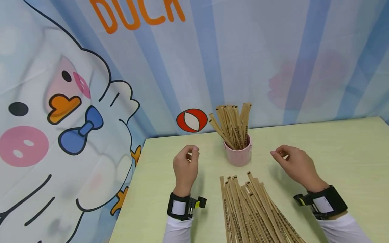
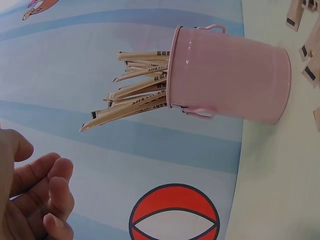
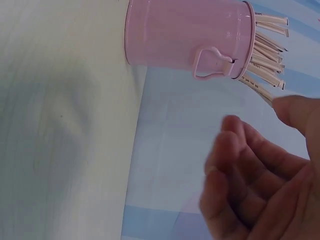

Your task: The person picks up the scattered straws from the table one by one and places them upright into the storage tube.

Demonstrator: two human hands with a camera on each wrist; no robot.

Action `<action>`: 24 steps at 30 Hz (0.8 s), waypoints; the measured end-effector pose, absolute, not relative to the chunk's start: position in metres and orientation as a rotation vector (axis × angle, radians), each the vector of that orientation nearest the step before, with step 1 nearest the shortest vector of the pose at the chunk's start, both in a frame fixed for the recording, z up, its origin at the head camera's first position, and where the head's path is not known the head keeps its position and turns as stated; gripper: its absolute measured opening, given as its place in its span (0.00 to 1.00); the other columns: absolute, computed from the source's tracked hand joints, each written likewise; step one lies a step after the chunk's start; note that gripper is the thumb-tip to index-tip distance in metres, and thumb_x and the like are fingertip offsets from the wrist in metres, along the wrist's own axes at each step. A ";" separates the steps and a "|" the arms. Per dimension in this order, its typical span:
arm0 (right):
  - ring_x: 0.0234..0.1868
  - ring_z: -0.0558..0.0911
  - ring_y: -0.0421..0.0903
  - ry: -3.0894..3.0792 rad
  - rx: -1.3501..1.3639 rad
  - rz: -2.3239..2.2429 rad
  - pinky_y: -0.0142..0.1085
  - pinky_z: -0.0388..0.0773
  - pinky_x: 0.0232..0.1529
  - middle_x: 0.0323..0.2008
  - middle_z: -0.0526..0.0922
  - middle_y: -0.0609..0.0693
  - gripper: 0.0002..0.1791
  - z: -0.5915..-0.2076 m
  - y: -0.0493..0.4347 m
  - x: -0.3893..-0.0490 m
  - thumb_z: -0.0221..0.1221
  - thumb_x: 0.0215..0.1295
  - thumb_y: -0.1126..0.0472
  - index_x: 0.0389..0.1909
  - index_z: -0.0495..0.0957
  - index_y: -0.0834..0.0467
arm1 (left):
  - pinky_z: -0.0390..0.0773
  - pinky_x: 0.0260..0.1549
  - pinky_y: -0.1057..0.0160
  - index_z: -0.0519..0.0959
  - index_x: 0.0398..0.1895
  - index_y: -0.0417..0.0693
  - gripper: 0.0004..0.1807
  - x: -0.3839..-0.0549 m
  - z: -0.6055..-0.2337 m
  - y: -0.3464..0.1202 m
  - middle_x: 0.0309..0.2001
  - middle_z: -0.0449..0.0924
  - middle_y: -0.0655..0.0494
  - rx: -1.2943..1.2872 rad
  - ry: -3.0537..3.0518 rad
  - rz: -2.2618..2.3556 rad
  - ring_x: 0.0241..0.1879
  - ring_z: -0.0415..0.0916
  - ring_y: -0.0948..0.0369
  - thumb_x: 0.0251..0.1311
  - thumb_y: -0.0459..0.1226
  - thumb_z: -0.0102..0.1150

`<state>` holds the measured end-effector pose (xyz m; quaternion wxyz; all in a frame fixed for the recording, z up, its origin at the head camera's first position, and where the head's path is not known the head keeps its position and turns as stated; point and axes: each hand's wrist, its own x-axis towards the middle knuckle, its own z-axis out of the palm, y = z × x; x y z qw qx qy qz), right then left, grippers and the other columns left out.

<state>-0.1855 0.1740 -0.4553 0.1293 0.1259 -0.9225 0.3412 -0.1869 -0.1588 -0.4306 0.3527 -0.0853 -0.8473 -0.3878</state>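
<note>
A pink metal bucket (image 1: 238,157) with small side handles stands upright near the back of the table. Slim sticks in printed brown paper wrappers (image 1: 232,126) poke up out of it, some leaning left. In front lies a loose pile of the same wrapped sticks (image 1: 253,209), running towards the person. Left of the bucket, my left hand (image 1: 186,165) hovers with loosely bent fingers and holds nothing. On the other side my right hand (image 1: 296,165) is likewise raised, fingers relaxed and apart from the bucket; in the right wrist view its palm (image 3: 270,185) holds nothing.
The pale yellow-green table (image 1: 349,162) meets a blue striped cloth backdrop (image 1: 243,50) just behind the bucket. A cartoon duck (image 1: 100,162) and a red-and-white ball (image 1: 192,120) are printed on that cloth. Each wrist wears a black camera strap (image 1: 179,206).
</note>
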 end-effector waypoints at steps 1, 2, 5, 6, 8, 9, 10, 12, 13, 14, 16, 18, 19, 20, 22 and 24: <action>0.26 0.77 0.46 -2.721 0.389 0.982 0.35 0.68 0.21 0.31 0.83 0.53 0.17 -0.455 0.174 -0.184 0.54 0.68 0.49 0.38 0.80 0.59 | 0.71 0.19 0.67 0.82 0.30 0.46 0.11 -0.187 -0.430 -0.159 0.26 0.83 0.57 -0.224 -2.190 -1.003 0.19 0.71 0.65 0.65 0.39 0.52; 0.26 0.77 0.44 -2.762 0.418 0.969 0.35 0.68 0.21 0.31 0.83 0.52 0.16 -0.456 0.175 -0.183 0.54 0.68 0.49 0.38 0.80 0.59 | 0.71 0.19 0.67 0.82 0.30 0.46 0.11 -0.187 -0.430 -0.159 0.26 0.83 0.57 -0.230 -2.190 -1.006 0.19 0.71 0.65 0.65 0.39 0.52; 0.24 0.75 0.40 -2.898 0.521 0.929 0.34 0.68 0.21 0.29 0.82 0.49 0.13 -0.458 0.175 -0.179 0.56 0.67 0.50 0.34 0.80 0.56 | 0.71 0.19 0.67 0.82 0.31 0.46 0.11 -0.186 -0.429 -0.158 0.26 0.83 0.56 -0.242 -2.196 -1.017 0.20 0.71 0.65 0.66 0.39 0.51; 0.23 0.74 0.39 -2.939 0.559 0.917 0.34 0.67 0.21 0.28 0.81 0.47 0.12 -0.459 0.175 -0.178 0.56 0.66 0.51 0.33 0.79 0.55 | 0.72 0.19 0.67 0.82 0.30 0.46 0.11 -0.185 -0.429 -0.157 0.27 0.83 0.56 -0.244 -2.198 -1.021 0.20 0.71 0.65 0.66 0.39 0.51; 0.21 0.72 0.38 -3.013 0.627 0.899 0.34 0.66 0.22 0.25 0.79 0.44 0.09 -0.461 0.175 -0.175 0.58 0.64 0.52 0.29 0.78 0.53 | 0.72 0.20 0.67 0.82 0.30 0.46 0.12 -0.185 -0.429 -0.157 0.27 0.83 0.56 -0.243 -2.202 -1.024 0.20 0.72 0.65 0.66 0.40 0.51; 0.20 0.71 0.38 -3.044 0.657 0.893 0.34 0.66 0.22 0.24 0.78 0.43 0.09 -0.462 0.175 -0.173 0.59 0.63 0.52 0.27 0.77 0.52 | 0.71 0.20 0.67 0.82 0.30 0.46 0.12 -0.185 -0.429 -0.157 0.27 0.83 0.56 -0.242 -2.203 -1.024 0.20 0.72 0.64 0.66 0.39 0.51; 0.20 0.70 0.38 -3.069 0.686 0.892 0.33 0.65 0.21 0.22 0.76 0.43 0.09 -0.464 0.176 -0.171 0.60 0.62 0.53 0.26 0.76 0.51 | 0.71 0.19 0.66 0.82 0.30 0.46 0.11 -0.185 -0.429 -0.157 0.27 0.83 0.56 -0.242 -2.203 -1.023 0.20 0.71 0.64 0.65 0.39 0.51; 0.18 0.68 0.39 -3.113 0.731 0.885 0.33 0.63 0.20 0.19 0.73 0.42 0.10 -0.467 0.177 -0.167 0.62 0.60 0.53 0.23 0.74 0.50 | 0.71 0.19 0.67 0.82 0.31 0.45 0.11 -0.185 -0.428 -0.157 0.27 0.83 0.56 -0.245 -2.203 -1.021 0.20 0.71 0.64 0.66 0.39 0.51; 0.18 0.67 0.38 -3.132 0.752 0.874 0.32 0.62 0.20 0.18 0.72 0.41 0.11 -0.470 0.177 -0.165 0.63 0.58 0.52 0.22 0.73 0.49 | 0.71 0.19 0.67 0.82 0.31 0.45 0.11 -0.186 -0.428 -0.157 0.27 0.83 0.56 -0.247 -2.203 -1.020 0.19 0.71 0.64 0.66 0.39 0.51; 0.17 0.66 0.38 -3.146 0.774 0.869 0.31 0.62 0.20 0.17 0.71 0.41 0.11 -0.472 0.178 -0.162 0.64 0.57 0.52 0.21 0.73 0.48 | 0.71 0.19 0.67 0.82 0.31 0.45 0.11 -0.186 -0.428 -0.157 0.26 0.83 0.55 -0.249 -2.203 -1.019 0.19 0.71 0.64 0.66 0.39 0.51; 0.17 0.65 0.37 -3.165 0.817 0.863 0.30 0.61 0.19 0.16 0.69 0.40 0.12 -0.478 0.178 -0.158 0.65 0.55 0.52 0.20 0.72 0.48 | 0.71 0.19 0.67 0.82 0.31 0.45 0.11 -0.186 -0.427 -0.157 0.26 0.83 0.55 -0.250 -2.204 -1.017 0.19 0.71 0.64 0.66 0.39 0.51; 0.16 0.65 0.36 -3.180 0.840 0.865 0.30 0.60 0.19 0.15 0.68 0.39 0.14 -0.482 0.177 -0.154 0.66 0.54 0.50 0.19 0.71 0.47 | 0.71 0.19 0.67 0.82 0.31 0.45 0.11 -0.186 -0.427 -0.156 0.27 0.83 0.55 -0.246 -2.206 -1.015 0.19 0.71 0.64 0.65 0.39 0.51; 0.16 0.65 0.36 -3.185 0.846 0.863 0.30 0.60 0.19 0.15 0.68 0.39 0.14 -0.484 0.176 -0.153 0.66 0.53 0.50 0.18 0.71 0.47 | 0.71 0.19 0.67 0.82 0.31 0.45 0.11 -0.186 -0.427 -0.156 0.27 0.83 0.55 -0.245 -2.208 -1.014 0.19 0.72 0.64 0.65 0.39 0.52; 0.16 0.64 0.36 -3.187 0.847 0.862 0.30 0.60 0.19 0.14 0.67 0.39 0.15 -0.485 0.174 -0.151 0.66 0.53 0.49 0.18 0.70 0.47 | 0.71 0.19 0.67 0.82 0.31 0.45 0.11 -0.186 -0.428 -0.156 0.26 0.83 0.55 -0.244 -2.209 -1.011 0.19 0.72 0.63 0.65 0.39 0.52; 0.16 0.64 0.36 -3.188 0.838 0.844 0.30 0.59 0.19 0.14 0.67 0.39 0.16 -0.488 0.171 -0.148 0.65 0.53 0.49 0.17 0.70 0.48 | 0.71 0.19 0.67 0.82 0.30 0.45 0.11 -0.186 -0.429 -0.155 0.26 0.83 0.55 -0.244 -2.211 -1.009 0.19 0.72 0.63 0.65 0.39 0.52; 0.15 0.64 0.36 -3.196 0.812 0.801 0.30 0.58 0.18 0.13 0.66 0.39 0.16 -0.489 0.168 -0.145 0.65 0.53 0.49 0.16 0.69 0.48 | 0.71 0.19 0.67 0.82 0.30 0.45 0.11 -0.185 -0.429 -0.155 0.26 0.83 0.55 -0.243 -2.215 -1.009 0.19 0.72 0.63 0.65 0.39 0.52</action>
